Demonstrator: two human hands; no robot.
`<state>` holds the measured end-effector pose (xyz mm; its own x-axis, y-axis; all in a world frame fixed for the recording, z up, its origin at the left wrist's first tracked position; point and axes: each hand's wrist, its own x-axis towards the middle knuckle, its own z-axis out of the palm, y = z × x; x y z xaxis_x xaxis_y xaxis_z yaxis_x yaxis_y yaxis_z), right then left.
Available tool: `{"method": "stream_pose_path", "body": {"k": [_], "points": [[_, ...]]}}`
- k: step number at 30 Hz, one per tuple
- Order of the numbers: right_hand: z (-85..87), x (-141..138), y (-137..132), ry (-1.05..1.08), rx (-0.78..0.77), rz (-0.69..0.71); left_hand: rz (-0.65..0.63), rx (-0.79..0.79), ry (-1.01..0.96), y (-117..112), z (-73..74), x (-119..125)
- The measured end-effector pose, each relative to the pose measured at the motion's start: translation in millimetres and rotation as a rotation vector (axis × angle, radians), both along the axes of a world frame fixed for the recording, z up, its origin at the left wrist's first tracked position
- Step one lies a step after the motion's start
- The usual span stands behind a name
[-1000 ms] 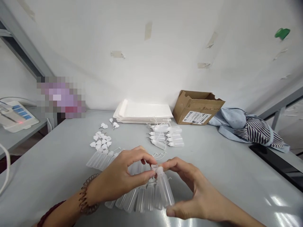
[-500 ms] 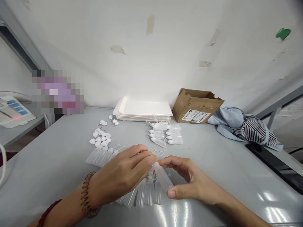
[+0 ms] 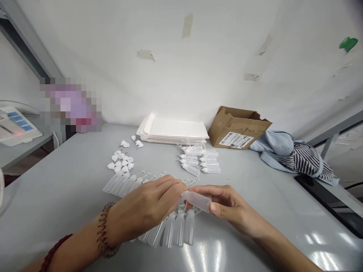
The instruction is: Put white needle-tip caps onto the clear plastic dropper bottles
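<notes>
A translucent plastic squeeze bottle [image 3: 197, 201] lies almost level between my hands, its neck pointing left. My right hand [image 3: 228, 204] grips its body with fingers and thumb. My left hand [image 3: 144, 204] is pinched at the bottle's neck, and the fingertips hide whatever is there. Below my hands lies a row of empty bottles [image 3: 176, 230]. Another row of bottles [image 3: 120, 185] sits to the left, near a heap of small white caps [image 3: 120, 162]. Capped bottles with thin needle tips [image 3: 198, 160] lie farther ahead on the grey table [image 3: 65, 189].
A stack of white trays [image 3: 172, 130] and an open cardboard box [image 3: 238, 130] stand at the back by the wall. Crumpled blue and striped cloth [image 3: 295, 155] lies at the right, beside a flat black panel [image 3: 326, 200]. A white device [image 3: 17, 126] sits on a lower left shelf.
The bottle has swung from pointing down toward me to lying nearly level, with my right hand lifted along with it. The view has tilted slightly.
</notes>
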<state>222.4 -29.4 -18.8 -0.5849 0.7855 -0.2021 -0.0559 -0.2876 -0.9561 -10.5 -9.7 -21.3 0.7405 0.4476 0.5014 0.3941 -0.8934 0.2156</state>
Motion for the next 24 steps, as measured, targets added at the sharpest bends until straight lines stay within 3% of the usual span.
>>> {"method": "stream_pose_path", "body": {"k": [6, 13, 24], "points": [[-0.7, -1.8, 3.7, 0.091, 0.028, -0.014, 0.004, -0.006, -0.026, 1.2, 1.1, -0.1], [-0.3, -5.5, 7.2, 0.214, -0.056, -0.044, 0.024, -0.182, -0.117, -0.2, -2.5, -1.9], [-3.0, -5.8, 7.7, 0.162, -0.025, -0.080, 0.098, -0.358, -0.211, -1.2, 4.9, 1.7]]}}
